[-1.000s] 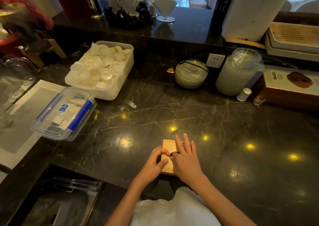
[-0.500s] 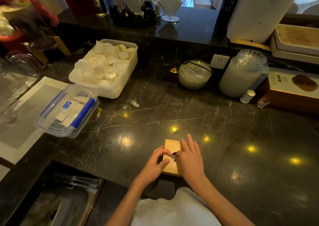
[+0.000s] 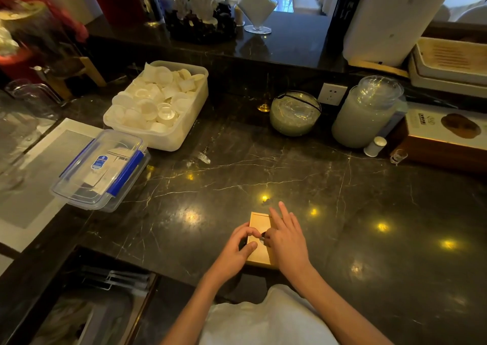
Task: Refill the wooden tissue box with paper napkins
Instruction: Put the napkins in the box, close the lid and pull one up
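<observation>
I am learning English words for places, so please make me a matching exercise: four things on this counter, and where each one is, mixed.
Things:
1. wooden tissue box
2. clear lidded container
3. white tub of small cups
4. wall socket

Places:
A. back wall, between two glass jars
B. near edge, under both hands
C. left edge, blue clips
D. behind the clear container

Pairs: 1-B, 2-C, 3-D, 4-A

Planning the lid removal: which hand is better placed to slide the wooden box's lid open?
Probably the right hand: it lies flat across the wooden box, fingertips at its dark hole. The left hand only steadies the side.
</observation>
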The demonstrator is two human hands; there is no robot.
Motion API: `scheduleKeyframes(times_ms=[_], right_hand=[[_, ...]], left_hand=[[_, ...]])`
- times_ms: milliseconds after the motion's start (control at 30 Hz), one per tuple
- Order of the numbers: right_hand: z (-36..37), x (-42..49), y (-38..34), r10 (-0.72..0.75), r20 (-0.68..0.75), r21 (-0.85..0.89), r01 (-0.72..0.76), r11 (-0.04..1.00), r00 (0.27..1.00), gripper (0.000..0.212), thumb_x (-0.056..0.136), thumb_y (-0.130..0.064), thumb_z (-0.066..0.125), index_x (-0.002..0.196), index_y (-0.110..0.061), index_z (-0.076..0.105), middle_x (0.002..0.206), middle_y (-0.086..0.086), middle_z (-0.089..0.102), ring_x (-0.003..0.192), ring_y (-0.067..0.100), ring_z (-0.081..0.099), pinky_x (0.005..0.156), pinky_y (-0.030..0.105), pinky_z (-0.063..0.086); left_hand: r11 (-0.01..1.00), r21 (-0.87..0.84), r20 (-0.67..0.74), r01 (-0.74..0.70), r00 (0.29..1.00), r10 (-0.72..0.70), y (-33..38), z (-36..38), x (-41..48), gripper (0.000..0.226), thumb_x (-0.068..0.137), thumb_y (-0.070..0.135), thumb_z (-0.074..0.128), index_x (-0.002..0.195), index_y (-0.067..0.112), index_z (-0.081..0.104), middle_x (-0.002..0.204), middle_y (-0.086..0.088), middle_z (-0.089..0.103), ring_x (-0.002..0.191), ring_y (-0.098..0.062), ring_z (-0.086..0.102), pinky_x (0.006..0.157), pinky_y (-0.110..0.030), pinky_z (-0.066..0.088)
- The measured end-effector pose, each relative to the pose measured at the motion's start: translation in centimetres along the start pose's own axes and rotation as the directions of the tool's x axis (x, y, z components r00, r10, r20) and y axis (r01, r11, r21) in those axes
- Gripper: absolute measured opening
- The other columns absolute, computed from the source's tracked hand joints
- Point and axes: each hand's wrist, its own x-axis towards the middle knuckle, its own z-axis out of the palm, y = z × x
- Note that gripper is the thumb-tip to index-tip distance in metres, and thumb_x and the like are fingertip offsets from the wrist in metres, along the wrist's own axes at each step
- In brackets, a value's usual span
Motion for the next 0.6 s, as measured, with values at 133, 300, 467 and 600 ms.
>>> scheduleKeyframes(times_ms=[133,300,467,600], right_hand=[[0.1,0.5,-0.2,-0.004,0.002,0.003,0.004,1.000,1.000,0.017,0.091,-0.028,0.064,0.100,-0.021,0.076,0.163,0.007,0.016,0.151,0.029,-0.007,0.122,0.047,0.003],[0.0,0.0,0.9,-0.043,-0.038,0.002,0.043,0.999,0.998,0.016,0.086,-0.027,0.071,0.098,-0.020,0.077,0.158,0.006,0.031,0.151,0.027,0.004,0.120,0.044,0.009],[0.4,-2.4,3.5,-0.003,-0.202,0.139,0.031,0.990,0.979,0.009,0.078,-0.026,0.079,0.086,-0.027,0.076,0.138,0.003,0.058,0.144,0.027,0.032,0.111,0.040,0.031],[1.1,-3.4,4.4,-0.013,-0.277,0.283,0.094,0.954,0.961,0.006,0.085,-0.027,0.072,0.090,-0.027,0.075,0.139,0.002,0.056,0.145,0.023,0.029,0.110,0.039,0.035]], left_hand=[[1.000,0.016,-0.003,-0.006,1.000,0.006,0.2,0.1,-0.1,0.022,0.097,0.017,0.055,0.103,0.038,0.060,0.147,0.014,0.038,0.141,-0.010,0.032,0.120,-0.045,0.025],[1.000,-0.010,0.007,0.007,1.000,-0.007,0.6,0.2,-0.4,0.021,0.098,0.015,0.053,0.108,0.032,0.059,0.148,0.012,0.036,0.140,-0.013,0.035,0.119,-0.040,0.029],[0.997,0.078,-0.027,-0.019,0.999,0.021,1.8,0.9,-0.3,0.030,0.097,0.013,0.054,0.121,0.032,0.055,0.148,0.013,0.030,0.139,-0.011,0.036,0.114,-0.029,0.032],[0.978,0.199,-0.010,-0.058,0.998,0.061,2.1,1.2,0.2,0.025,0.094,0.028,0.060,0.118,0.036,0.060,0.157,0.013,0.016,0.144,-0.012,0.021,0.117,-0.038,0.027]])
